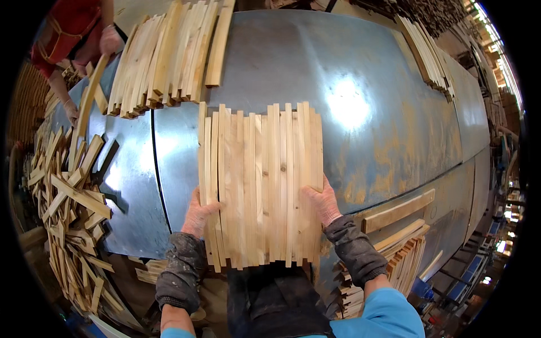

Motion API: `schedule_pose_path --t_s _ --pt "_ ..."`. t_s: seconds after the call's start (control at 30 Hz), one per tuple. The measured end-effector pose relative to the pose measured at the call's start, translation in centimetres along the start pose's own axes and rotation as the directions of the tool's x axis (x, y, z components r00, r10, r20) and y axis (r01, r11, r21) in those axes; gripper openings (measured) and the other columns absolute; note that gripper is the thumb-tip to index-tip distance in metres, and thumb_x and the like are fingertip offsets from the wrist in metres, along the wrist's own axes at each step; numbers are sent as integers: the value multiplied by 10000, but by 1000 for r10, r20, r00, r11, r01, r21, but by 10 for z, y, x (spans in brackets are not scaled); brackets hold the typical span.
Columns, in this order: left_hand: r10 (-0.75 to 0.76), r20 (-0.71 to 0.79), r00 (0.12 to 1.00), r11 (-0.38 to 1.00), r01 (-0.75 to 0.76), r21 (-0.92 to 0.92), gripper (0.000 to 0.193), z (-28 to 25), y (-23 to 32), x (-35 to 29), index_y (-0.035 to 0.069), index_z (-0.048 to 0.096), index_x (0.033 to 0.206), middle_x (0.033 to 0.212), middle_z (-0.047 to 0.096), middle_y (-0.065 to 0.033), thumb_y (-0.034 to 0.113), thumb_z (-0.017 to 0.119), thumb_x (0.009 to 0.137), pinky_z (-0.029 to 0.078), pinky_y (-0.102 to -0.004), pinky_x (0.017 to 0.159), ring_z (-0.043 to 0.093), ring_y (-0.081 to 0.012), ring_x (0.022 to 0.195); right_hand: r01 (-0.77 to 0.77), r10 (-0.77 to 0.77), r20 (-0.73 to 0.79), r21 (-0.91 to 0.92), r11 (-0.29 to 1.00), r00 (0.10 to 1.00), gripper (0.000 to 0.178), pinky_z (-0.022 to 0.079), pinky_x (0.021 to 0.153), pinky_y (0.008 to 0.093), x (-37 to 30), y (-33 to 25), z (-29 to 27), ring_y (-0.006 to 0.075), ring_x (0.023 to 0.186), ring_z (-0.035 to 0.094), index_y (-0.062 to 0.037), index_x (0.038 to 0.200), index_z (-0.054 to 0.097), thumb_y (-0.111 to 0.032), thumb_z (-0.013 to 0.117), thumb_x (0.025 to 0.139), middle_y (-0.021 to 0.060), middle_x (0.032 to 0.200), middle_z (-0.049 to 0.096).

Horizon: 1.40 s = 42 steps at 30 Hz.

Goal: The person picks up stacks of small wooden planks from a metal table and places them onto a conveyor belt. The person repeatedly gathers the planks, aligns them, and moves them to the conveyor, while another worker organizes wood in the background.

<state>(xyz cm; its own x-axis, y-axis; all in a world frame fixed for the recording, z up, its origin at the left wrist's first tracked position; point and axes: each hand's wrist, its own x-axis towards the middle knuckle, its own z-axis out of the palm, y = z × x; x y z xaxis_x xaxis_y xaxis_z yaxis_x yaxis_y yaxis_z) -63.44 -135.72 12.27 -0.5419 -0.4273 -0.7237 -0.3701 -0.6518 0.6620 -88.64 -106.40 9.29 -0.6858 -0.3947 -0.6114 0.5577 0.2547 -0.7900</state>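
A row of narrow wooden strips stands side by side in front of me, pressed together between my two gloved hands. My left hand grips the outer strips at the left side, its thumb laid over the front. On the opposite side my right hand clasps the row the same way, thumb on top. The strips' ends are uneven at top and bottom, and the lower ends reach over the table's near edge. Most fingers of both hands are hidden behind the outer strips.
A metal-topped table spreads ahead. Another row of strips lies at the far left, near a co-worker's gloved hand. Wood offcuts are heaped at left. More strips lie at far right, and stacked strips stand near right.
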Motion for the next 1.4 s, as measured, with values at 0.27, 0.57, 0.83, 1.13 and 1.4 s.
schedule_pose_path --t_s 0.27,0.57,0.83,1.13,1.4 --pt "-33 23 999 987 36 -157 981 -5 -22 -60 31 354 1604 1397 596 -146 103 894 787 514 -462 1135 615 -287 1267 -178 183 134 -46 983 974 680 548 1027 365 -30 -42 -5 210 1136 678 5 1493 535 -87 807 877 105 1288 693" --pt "148 -288 946 915 -242 -324 932 -65 -42 -228 79 407 1622 1326 662 -95 7 865 813 577 -401 1012 676 -236 1154 -64 78 481 -46 997 873 675 536 1047 369 -108 -74 96 217 1165 671 24 1476 544 -54 807 860 110 1328 682" --pt "366 -657 659 708 -655 -263 779 -134 -171 -442 89 483 1597 1375 677 -67 24 829 902 539 -355 1054 657 -185 1204 86 83 862 -145 986 500 644 543 1051 400 -237 -40 237 253 1170 690 36 1455 560 -66 793 863 122 1303 700" --pt "245 -915 319 554 -821 -138 852 -158 -390 -720 46 377 1642 1426 620 -77 99 816 913 480 -379 1134 588 -194 1294 252 262 964 -261 932 30 647 538 1064 409 -529 103 339 257 1186 690 16 1458 577 -59 803 856 115 1303 718" --pt "88 -982 165 484 -869 -102 685 -172 -567 -872 24 471 1575 1407 643 -114 160 760 968 518 -376 1093 635 -221 1254 453 625 762 -503 736 -170 535 597 936 390 -691 283 402 239 1070 726 8 1402 621 -61 801 903 110 1241 745"
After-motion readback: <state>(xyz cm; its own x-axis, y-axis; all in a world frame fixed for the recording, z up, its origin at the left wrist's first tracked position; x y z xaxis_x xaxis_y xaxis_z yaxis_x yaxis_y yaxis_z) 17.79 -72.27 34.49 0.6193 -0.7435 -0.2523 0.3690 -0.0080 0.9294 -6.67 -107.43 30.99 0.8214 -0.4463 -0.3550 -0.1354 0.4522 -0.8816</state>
